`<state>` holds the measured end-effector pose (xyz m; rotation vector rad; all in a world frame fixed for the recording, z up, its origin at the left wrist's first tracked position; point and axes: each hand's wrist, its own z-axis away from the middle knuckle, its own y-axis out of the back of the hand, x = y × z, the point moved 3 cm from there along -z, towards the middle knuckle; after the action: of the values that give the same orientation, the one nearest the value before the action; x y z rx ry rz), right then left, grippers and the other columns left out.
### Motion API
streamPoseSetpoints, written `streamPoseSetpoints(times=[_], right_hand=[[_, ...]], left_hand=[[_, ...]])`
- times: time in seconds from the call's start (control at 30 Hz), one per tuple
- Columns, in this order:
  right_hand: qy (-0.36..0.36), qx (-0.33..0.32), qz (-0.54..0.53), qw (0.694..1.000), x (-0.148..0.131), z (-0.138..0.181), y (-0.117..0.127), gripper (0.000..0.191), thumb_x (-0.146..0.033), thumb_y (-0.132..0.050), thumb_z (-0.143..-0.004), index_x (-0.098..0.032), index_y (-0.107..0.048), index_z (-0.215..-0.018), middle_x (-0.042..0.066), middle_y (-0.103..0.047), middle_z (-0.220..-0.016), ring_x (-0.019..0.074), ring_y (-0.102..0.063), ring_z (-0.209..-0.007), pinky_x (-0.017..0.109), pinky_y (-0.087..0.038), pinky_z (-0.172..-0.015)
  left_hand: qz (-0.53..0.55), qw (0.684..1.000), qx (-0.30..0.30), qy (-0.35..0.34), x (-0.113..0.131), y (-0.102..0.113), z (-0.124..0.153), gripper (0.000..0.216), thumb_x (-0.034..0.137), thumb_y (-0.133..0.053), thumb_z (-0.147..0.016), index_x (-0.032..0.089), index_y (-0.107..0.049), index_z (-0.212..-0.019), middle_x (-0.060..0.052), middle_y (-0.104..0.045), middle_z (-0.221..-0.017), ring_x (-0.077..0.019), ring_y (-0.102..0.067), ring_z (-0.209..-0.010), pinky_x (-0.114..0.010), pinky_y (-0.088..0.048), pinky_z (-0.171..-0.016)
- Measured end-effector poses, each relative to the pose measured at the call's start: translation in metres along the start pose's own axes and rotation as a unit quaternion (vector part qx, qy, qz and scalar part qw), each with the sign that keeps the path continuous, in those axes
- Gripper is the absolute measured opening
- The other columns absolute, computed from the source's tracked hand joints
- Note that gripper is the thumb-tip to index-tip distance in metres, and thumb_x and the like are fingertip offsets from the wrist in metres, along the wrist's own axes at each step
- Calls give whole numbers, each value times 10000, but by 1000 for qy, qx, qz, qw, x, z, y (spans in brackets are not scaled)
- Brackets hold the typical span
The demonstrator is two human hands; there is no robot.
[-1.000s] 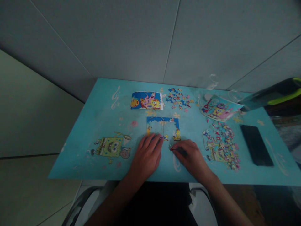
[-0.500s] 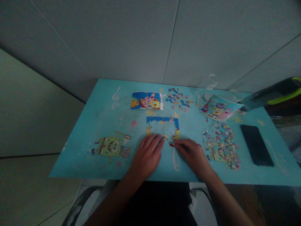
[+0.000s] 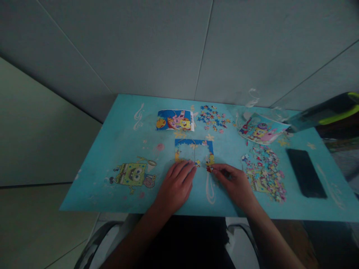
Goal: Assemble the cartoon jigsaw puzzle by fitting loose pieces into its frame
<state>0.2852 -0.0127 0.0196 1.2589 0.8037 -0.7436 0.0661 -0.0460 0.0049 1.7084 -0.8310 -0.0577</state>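
Our right hand (image 3: 232, 184) has a little red piece (image 3: 209, 169) pinched between thumb and forefinger, right by the bottom of the puzzle's right side. Our left hand (image 3: 177, 183) lies palm down, fingers stretched out close together, tips over the lower left part of the puzzle; can't tell if they're pressing on anything under there. A small yellow bit (image 3: 198, 163) pokes out just beside those fingertips, and we can't make out whether it's joined to anything.

Looks to us like we're on the border, working at the lower right corner. The next move calls for lining up the red piece's edge with the side above it and pressing it flat without bumping the rest.

The puzzle (image 3: 187, 142) itself sits in front of us, mid-table: blue strip across the top with a thin curved line in it, yellow bits down both sides, and a big gap in the middle where the tabletop (image 3: 98, 149) shows through.

Further out, a picture card (image 3: 175, 120) lies behind the puzzle, with a loose, mostly blue pile (image 3: 213, 118) beside it, and a bigger mixed heap (image 3: 265, 173) over on our right.
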Motion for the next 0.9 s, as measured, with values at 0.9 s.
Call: streamPoseSetpoints(times=[0.9], right_hand=[[64,-7,-71,995,-17,20,-10,148,-297,-676,-940,-255,-750,-1061,31,-757,-971,171,-646,-799,313,-536,-749]], left_hand=[[598,714,25,364,28,-20,-14,309,471,-635,-959,166,-591,-976,-95,-767,-955,-172,-737,-670,-262,-539,-602]])
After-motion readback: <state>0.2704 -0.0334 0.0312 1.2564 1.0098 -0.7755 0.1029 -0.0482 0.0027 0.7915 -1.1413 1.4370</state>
